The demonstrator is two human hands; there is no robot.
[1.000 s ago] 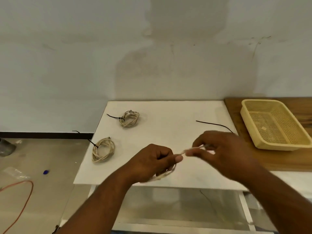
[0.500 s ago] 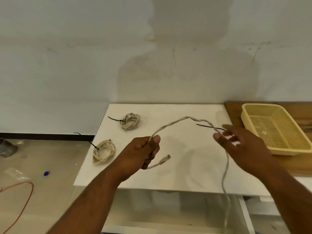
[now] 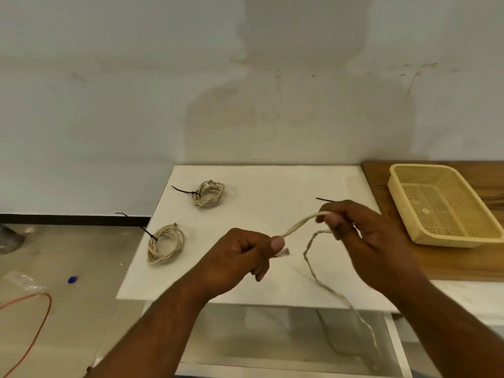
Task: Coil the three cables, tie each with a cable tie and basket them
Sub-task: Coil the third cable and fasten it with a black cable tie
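Note:
My left hand (image 3: 242,256) grips a loose beige cable (image 3: 300,222) near its plug end, which pokes out beside the thumb. My right hand (image 3: 354,230) pinches the same cable a short span further along; the rest trails down past the table's front edge. Two coiled beige cables lie on the white table (image 3: 272,184), each tied with a black cable tie: one at the back left (image 3: 208,193), one at the left edge (image 3: 165,242). A loose black cable tie (image 3: 324,199) lies behind my right hand, partly hidden by it. The yellow basket (image 3: 403,230) stands at the right.
The basket rests on a wooden surface (image 3: 463,266) adjoining the white table. A wall rises just behind the table. On the floor at left lie an orange cord (image 3: 41,317), a plastic bag (image 3: 19,279) and a small blue object (image 3: 71,279).
The wide arch of cable between my hands has shrunk to a short span. My right hand closed on the cable and came nearer the left hand.

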